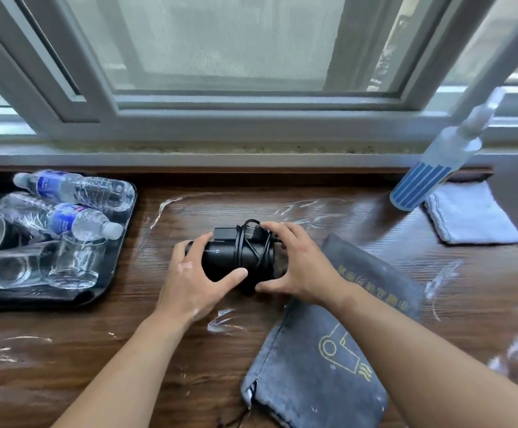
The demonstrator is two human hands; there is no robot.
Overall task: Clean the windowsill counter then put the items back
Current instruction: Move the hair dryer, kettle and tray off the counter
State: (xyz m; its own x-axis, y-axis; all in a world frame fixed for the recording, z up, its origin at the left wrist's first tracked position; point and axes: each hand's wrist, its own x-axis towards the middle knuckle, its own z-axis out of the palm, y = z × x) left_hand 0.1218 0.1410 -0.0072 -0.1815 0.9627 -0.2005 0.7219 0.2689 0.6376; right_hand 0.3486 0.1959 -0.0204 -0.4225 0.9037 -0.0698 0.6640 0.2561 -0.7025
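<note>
A black hair dryer [236, 257] with its cord wound round the body lies on the wooden windowsill counter [159, 335], near the middle. My left hand [194, 279] grips its left end, thumb under the barrel. My right hand [294, 261] grips its right end, fingers over the cord. A grey drawstring pouch [322, 350] with yellow print lies flat under my right forearm. Wet streaks shine on the wood.
A black tray [119, 261] at the left holds two water bottles [75, 188] and upturned glasses [72, 264]. A blue-striped spray bottle [430, 174] stands at the back right beside a folded white cloth [470, 214]. The window frame [251, 118] runs along the back.
</note>
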